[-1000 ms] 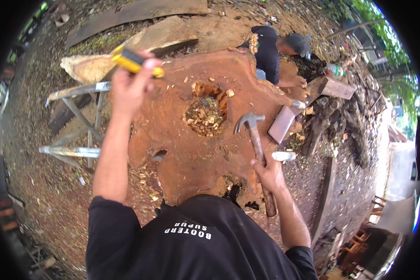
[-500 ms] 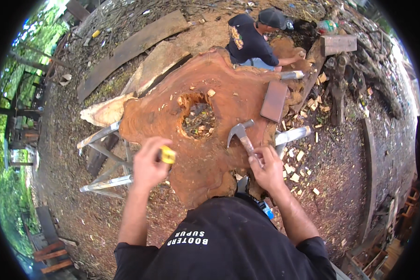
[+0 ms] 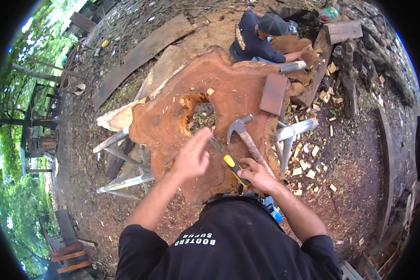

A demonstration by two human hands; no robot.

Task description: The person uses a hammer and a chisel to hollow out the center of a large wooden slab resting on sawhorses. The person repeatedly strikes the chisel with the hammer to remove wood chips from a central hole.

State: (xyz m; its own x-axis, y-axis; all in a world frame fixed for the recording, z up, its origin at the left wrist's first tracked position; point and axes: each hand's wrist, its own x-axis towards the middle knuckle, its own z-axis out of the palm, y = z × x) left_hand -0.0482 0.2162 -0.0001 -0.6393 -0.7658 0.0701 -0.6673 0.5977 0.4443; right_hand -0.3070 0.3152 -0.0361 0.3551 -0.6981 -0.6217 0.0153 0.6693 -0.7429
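My right hand [image 3: 255, 177] is closed on the yellow-and-black handle of a chisel [image 3: 233, 165], its metal blade pointing up and left. My left hand [image 3: 191, 158] has its index finger stretched out at the blade's tip. A claw hammer [image 3: 253, 148] rests on the wooden slab [image 3: 163, 116] beside the chisel, its handle running behind my right hand. The slab has a ragged hole [image 3: 198, 112] with wood chips around it. A flat reddish-brown rectangular object [image 3: 273, 93] lies at the slab's right.
A crouching co-worker [image 3: 254, 39] works beyond the slab. Metal trestle bars [image 3: 114, 140] jut out under both sides of the slab. Boards [image 3: 140, 56], logs [image 3: 373, 74], a wooden block [image 3: 343, 31] and scattered wood chips [image 3: 308, 165] lie on the ground.
The chisel has passed from my left hand to my right, which has let go of the hammer. My left hand came down from upper left toward the middle, its fingers extending.
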